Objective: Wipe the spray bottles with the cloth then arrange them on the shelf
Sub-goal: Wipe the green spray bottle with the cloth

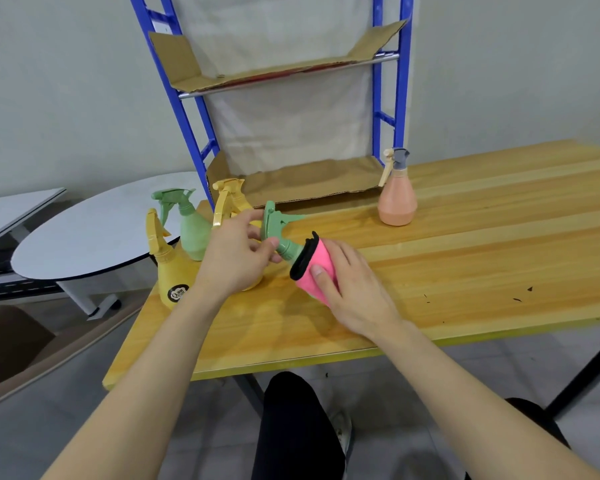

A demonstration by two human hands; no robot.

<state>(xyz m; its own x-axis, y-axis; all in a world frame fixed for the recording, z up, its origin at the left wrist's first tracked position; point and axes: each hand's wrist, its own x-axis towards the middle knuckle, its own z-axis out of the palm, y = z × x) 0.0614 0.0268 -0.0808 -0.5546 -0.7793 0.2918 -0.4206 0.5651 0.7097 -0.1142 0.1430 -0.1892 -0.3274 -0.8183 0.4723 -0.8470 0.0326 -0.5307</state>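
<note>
Your right hand (pixel 352 289) was clenched around the pink cloth (pixel 314 268), which was wrapped over the body of a green spray bottle (pixel 284 233) held tilted above the wooden surface (pixel 465 271). Your left hand (pixel 238 254) pinched that bottle at its neck, just under the trigger head. Just beyond your left hand, near the surface's left edge, stood a yellow bottle with a dark label (pixel 168 268), a pale green bottle (pixel 191 226) and another yellow bottle (pixel 229 199), close together. Farther back and well apart to the right stood an orange bottle (pixel 396 199). Behind them rose the blue shelf (pixel 187 109), its two levels lined with cardboard (pixel 312 183).
</note>
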